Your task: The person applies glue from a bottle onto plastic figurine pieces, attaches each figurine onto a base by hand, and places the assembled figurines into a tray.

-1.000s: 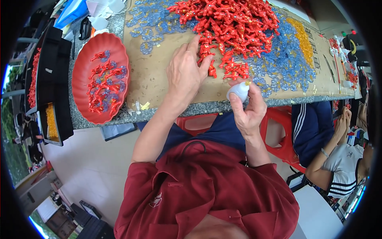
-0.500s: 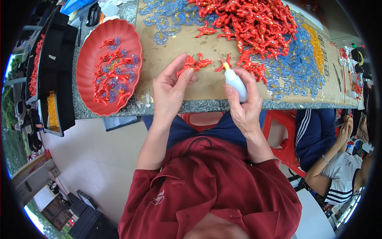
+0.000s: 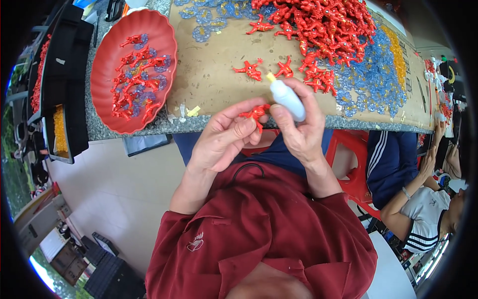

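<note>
Between the thumb and fingers of my left hand [image 3: 223, 137] is a small red plastic figure [image 3: 255, 115], held just off the table's near edge. My right hand [image 3: 302, 124] grips a white squeeze bottle [image 3: 288, 99], its yellowish tip pointing up and to the left. The bottle is close beside the held figure; whether they touch I cannot tell. Past my hands, a loose red figure [image 3: 249, 70] and a second red figure [image 3: 285, 67] lie on the brown cardboard [image 3: 209, 74].
At left stands a red scalloped tray [image 3: 102, 74] with red figures and clear blue pieces. A big heap of red figures [image 3: 323, 27] lies at the back, beside blue pieces [image 3: 371, 84] and yellow pieces [image 3: 393, 50]. A black bin [image 3: 74, 65] is far left; a co-worker [image 3: 423, 209] sits at right.
My left hand has lifted one red figure from the cardboard and drawn it back toward me. My right hand, with the bottle, has moved slightly left, closer to my left hand.
</note>
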A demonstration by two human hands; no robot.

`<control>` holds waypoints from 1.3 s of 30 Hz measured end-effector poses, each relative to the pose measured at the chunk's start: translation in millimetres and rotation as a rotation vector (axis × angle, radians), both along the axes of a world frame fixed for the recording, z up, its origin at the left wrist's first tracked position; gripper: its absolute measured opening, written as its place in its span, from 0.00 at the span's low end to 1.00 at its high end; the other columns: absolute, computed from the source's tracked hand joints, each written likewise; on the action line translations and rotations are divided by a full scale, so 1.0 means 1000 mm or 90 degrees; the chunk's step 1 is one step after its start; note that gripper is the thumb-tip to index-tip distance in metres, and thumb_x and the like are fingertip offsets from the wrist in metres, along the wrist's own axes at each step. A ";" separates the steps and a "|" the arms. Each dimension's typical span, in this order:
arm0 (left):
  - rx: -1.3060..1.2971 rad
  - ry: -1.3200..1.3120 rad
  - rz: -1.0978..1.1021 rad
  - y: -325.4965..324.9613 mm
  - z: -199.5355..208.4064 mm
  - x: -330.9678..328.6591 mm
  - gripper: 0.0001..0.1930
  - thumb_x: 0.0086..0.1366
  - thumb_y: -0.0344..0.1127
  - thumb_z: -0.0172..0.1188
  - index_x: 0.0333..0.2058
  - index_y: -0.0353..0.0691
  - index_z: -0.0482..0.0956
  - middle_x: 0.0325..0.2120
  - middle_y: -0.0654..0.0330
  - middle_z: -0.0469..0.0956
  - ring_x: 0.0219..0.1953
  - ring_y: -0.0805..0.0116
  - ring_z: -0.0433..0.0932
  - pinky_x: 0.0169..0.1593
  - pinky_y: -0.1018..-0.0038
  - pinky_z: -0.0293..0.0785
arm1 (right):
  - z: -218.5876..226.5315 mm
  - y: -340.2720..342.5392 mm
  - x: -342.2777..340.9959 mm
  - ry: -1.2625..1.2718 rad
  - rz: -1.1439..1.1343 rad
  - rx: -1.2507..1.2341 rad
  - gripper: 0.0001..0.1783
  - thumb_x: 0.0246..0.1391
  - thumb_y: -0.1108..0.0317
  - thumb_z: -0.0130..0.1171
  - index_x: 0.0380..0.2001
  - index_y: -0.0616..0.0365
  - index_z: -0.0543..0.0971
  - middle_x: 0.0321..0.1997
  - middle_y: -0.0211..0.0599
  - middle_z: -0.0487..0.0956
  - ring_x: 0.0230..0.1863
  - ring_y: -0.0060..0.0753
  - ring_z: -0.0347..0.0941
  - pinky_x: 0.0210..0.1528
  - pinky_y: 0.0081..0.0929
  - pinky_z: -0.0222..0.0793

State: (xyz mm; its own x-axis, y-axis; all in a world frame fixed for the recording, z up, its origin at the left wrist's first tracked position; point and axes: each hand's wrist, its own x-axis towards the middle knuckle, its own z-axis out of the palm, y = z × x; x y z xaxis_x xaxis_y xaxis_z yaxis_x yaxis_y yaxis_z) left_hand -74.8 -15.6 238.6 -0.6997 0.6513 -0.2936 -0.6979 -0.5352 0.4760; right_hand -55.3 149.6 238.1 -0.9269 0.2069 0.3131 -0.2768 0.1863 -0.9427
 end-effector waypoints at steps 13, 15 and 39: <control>-0.158 0.050 0.101 0.011 0.003 0.017 0.11 0.65 0.34 0.49 0.42 0.33 0.71 0.30 0.57 0.77 0.30 0.68 0.79 0.36 0.78 0.76 | 0.003 -0.017 0.004 -0.025 -0.016 -0.012 0.20 0.45 0.73 0.62 0.44 0.61 0.70 0.35 0.39 0.76 0.32 0.25 0.74 0.34 0.21 0.69; -0.065 -0.029 0.094 0.001 -0.005 0.013 0.12 0.66 0.37 0.48 0.44 0.37 0.70 0.33 0.56 0.76 0.35 0.66 0.78 0.39 0.74 0.75 | 0.004 -0.010 0.009 -0.010 -0.016 -0.100 0.22 0.46 0.74 0.62 0.45 0.63 0.68 0.35 0.38 0.76 0.33 0.22 0.73 0.35 0.19 0.69; 0.023 -0.141 0.135 -0.006 -0.009 0.009 0.13 0.65 0.42 0.49 0.38 0.38 0.70 0.28 0.61 0.73 0.27 0.73 0.71 0.32 0.79 0.68 | 0.029 0.018 0.019 0.045 0.034 0.234 0.18 0.31 0.68 0.72 0.28 0.65 0.79 0.22 0.39 0.78 0.17 0.29 0.70 0.19 0.22 0.63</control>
State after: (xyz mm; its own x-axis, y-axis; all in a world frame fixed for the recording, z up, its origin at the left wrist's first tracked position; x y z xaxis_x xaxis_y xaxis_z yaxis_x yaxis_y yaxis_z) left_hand -65.9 -21.5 229.7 -0.7431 0.5104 -0.4328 -0.6532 -0.6939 0.3031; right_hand -36.1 167.7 266.7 -0.9071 0.0203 0.4204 -0.3570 0.4919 -0.7941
